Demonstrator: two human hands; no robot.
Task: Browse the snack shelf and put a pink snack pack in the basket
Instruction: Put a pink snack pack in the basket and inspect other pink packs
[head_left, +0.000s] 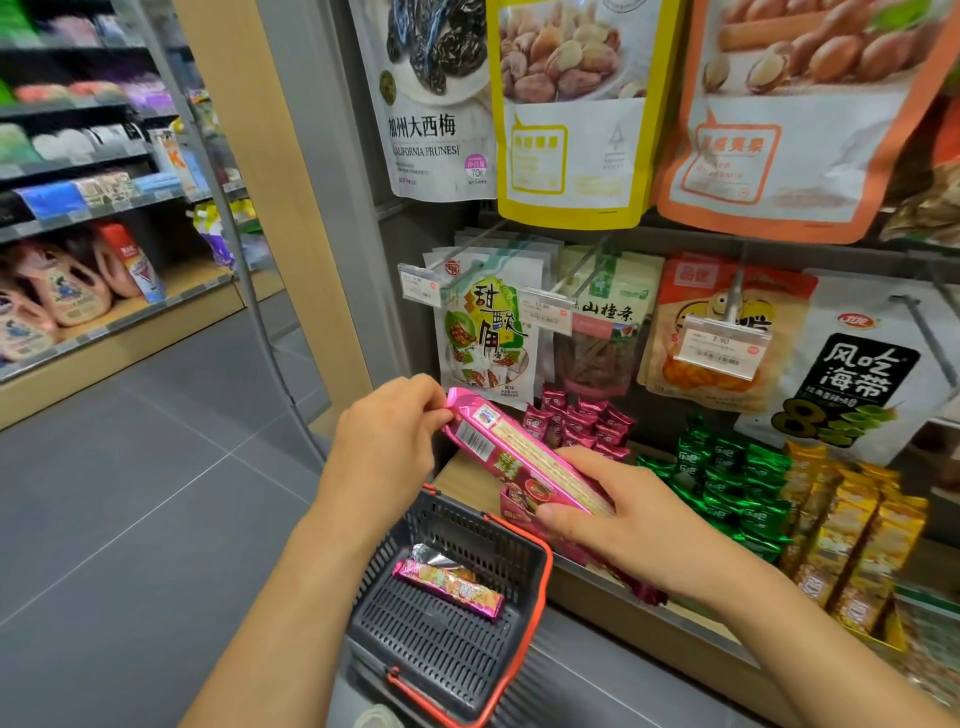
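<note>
A long pink snack pack (511, 454) is held tilted in front of the snack shelf, barcode side up, above the basket's far rim. My left hand (387, 444) pinches its upper end. My right hand (618, 512) grips its lower end from the right. On the floor below stands a dark plastic basket (530, 603) with red rim and handles. Inside it lies another pink snack pack (449, 584).
The wooden shelf ledge (670, 618) carries small dark-pink packets (582, 423), green packets (727, 486) and gold packs (852, 540). Hanging bags on metal pegs (732, 296) with price tags jut out above. Grey floor (145, 467) lies to the left, with another shelf rack (78, 234) beyond.
</note>
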